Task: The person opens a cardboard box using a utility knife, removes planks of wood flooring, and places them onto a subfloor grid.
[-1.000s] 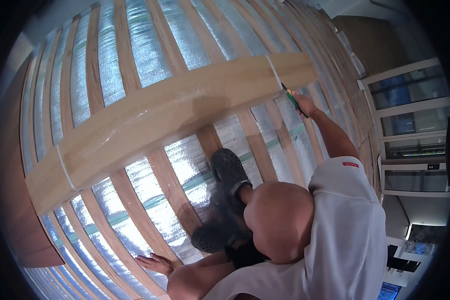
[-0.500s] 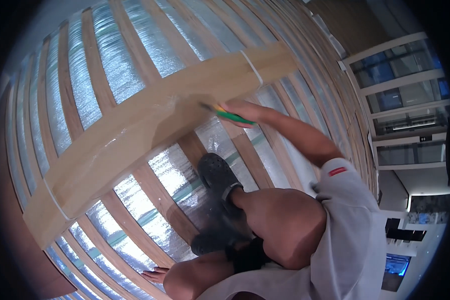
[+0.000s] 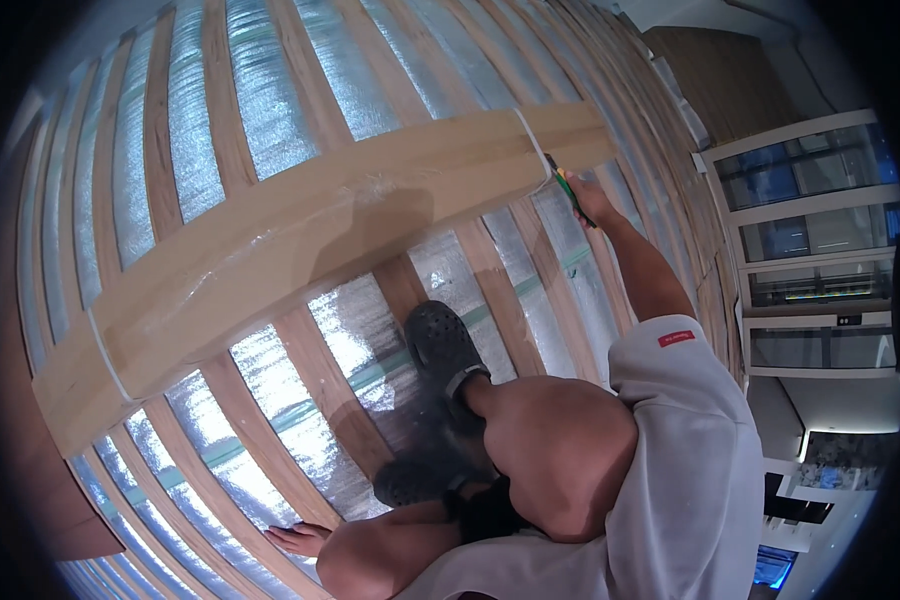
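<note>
My right hand (image 3: 592, 200) grips a slim green-handled tool (image 3: 572, 193) with an orange-yellow patch and a dark tip; its exact kind is too small to tell. The tip is at a white strap (image 3: 535, 145) near the right end of a long, plastic-wrapped cardboard package (image 3: 270, 240). Another white strap (image 3: 107, 355) goes round the package's left end. Beside my bent knee, my left hand (image 3: 300, 540) lies with fingers stretched out on a wooden slat, holding nothing.
Wooden slats (image 3: 330, 390) run in rows over shiny silver foil (image 3: 360, 335), with the package lying across them. My dark clog (image 3: 438, 345) stands close to the package's near side. A white-framed glass partition (image 3: 820, 230) rises at the right.
My right hand has carried the tool to the right, from over the package's middle to the strap at its right end. My left hand stays down on the slat.
</note>
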A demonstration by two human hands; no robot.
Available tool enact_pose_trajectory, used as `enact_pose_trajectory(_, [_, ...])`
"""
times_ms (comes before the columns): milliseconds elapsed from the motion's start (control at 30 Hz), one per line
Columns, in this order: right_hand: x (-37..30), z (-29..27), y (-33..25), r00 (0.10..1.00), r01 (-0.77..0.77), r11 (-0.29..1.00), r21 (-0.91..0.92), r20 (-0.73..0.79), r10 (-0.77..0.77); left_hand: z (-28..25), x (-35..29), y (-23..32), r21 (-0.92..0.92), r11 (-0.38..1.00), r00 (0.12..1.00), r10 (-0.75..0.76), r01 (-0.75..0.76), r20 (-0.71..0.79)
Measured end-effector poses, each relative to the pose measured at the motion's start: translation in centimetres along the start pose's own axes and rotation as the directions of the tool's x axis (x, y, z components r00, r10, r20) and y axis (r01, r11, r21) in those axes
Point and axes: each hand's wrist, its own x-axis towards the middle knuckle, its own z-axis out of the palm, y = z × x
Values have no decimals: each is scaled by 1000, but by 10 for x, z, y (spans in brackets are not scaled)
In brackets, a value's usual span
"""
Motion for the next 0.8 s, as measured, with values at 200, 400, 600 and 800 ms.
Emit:
enact_pose_trajectory(200, [6,-23,-19,984,114,963,-246,159,-76,7,2,-8,-163,986,999,-20,25,34])
enact_pose_trajectory(400, [-4,-40,-16,957,12,994,-105,290,19,16,1,0,-419,906,995,-9,50,100])
enact_pose_trajectory(600, [-35,30,-76,772,107,891,440,528,-354,21,-14,-19,-571,807,987,-94,152,130])
enact_pose_trajectory(800, [-102,121,-127,758,70,853,517,528,-382,1,5,22,-354,918,984,-165,177,62])
